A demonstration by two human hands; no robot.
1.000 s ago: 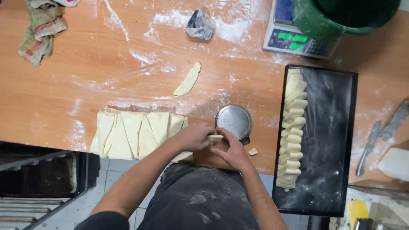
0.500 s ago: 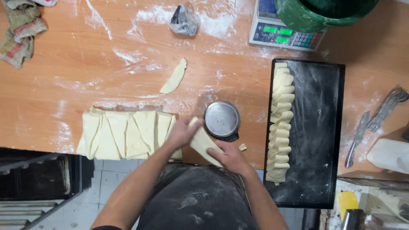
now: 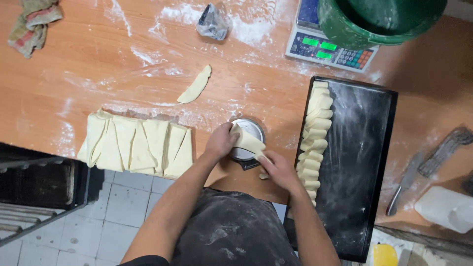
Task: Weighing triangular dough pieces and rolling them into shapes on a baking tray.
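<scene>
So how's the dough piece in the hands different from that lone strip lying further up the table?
The dough piece in the hands is lifted and held stretched between the left hand and right hand, over the round metal tin; the lone strip lies flat on the floured table, untouched. The held piece looks wider and wedge-shaped; the strip is narrow, curved and tapered. Both are the same pale raw dough.

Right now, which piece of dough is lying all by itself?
The thin curved dough strip out on the floury table, apart from the cut dough triangles and the tray's rolled pieces.
</scene>
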